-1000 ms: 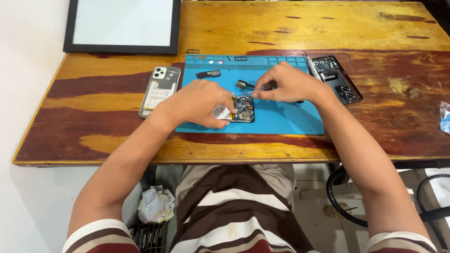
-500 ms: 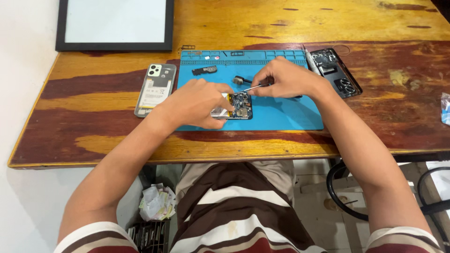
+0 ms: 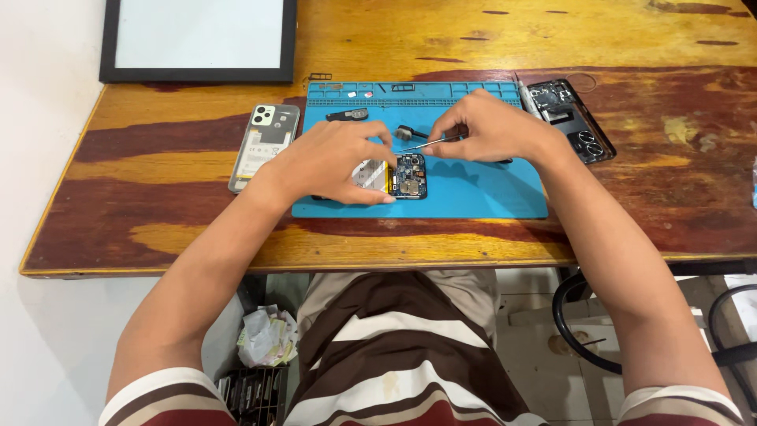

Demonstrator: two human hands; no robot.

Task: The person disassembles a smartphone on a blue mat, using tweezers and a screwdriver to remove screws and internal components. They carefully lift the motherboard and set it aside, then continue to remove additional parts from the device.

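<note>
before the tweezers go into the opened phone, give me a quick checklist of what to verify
1. Left hand steadies the opened phone: ok.
2. Phone lies fully on the blue mat: ok.
3. Right hand grips the tweezers: ok.
4. Tweezer tip over the exposed board: ok, just above its top edge.
5. Tip touching a part: cannot tell.
6. Loose black parts clear of the phone: ok.
</note>
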